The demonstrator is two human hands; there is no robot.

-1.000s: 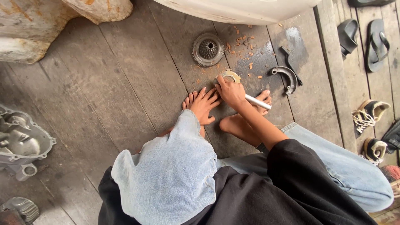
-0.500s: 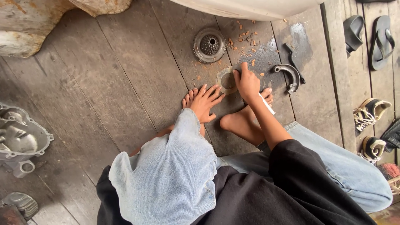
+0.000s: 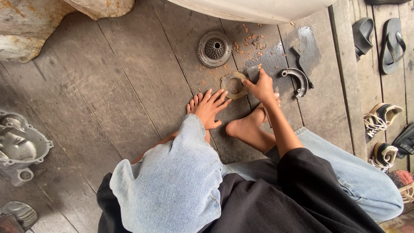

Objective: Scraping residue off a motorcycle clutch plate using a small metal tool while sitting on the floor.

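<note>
A flat, rusty-brown metal ring (image 3: 227, 81) lies on the wooden floor in front of my bare feet. My right hand (image 3: 261, 87) is at the ring's right edge, thumb on its rim, fingers closed round a thin tool whose dark flat blade (image 3: 253, 73) sticks out above the fingers. My left hand (image 3: 210, 108) rests over my left foot with fingers spread, the fingertips reaching the ring's lower left edge. It holds nothing. My jeans-clad knee (image 3: 172, 185) fills the lower middle.
A round toothed metal hub (image 3: 214, 48) sits just beyond the ring, with rust-coloured flakes (image 3: 250, 41) beside it. A curved metal shoe (image 3: 298, 80) lies to the right. An engine cover (image 3: 19, 146) is at far left. Sandals (image 3: 390, 39) and shoes (image 3: 381, 116) line the right.
My right hand has come off the top of the ring and now sits at its right edge. My left hand's fingers have stretched forward to the ring.
</note>
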